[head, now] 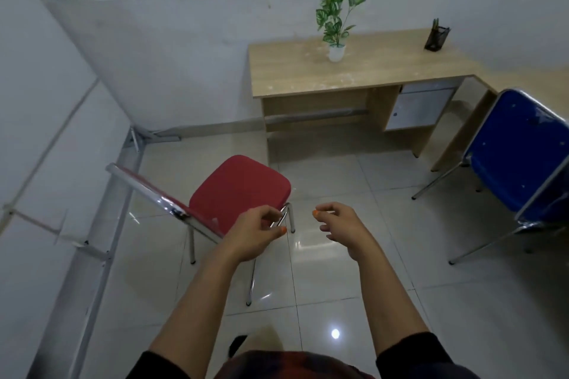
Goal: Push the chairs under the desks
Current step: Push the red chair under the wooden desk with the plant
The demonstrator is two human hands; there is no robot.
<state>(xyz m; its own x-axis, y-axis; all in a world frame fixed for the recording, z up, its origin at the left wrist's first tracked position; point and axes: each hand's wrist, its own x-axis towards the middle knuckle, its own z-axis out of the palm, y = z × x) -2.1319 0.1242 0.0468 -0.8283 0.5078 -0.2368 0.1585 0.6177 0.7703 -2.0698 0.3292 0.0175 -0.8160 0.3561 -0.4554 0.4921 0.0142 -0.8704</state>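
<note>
**Both hands out, red chair clear of counter**

Left hand point(252, 234) over front corner of red chair point(240, 191), fingers loosely curled, contact with chrome frame unclear. Right hand point(341, 224) just beside, half-curled, gripping nothing. Red chair on floor tiles point(354, 301), well short of wooden counter point(354, 71). Blue chair point(517, 157) at right, beside second counter edge. Potted plant point(335, 24) and pen holder point(436, 38) on counter.

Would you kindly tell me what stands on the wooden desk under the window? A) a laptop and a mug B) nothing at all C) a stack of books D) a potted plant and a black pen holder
D: a potted plant in a white pot and a black pen holder both stand on the desk.
</note>
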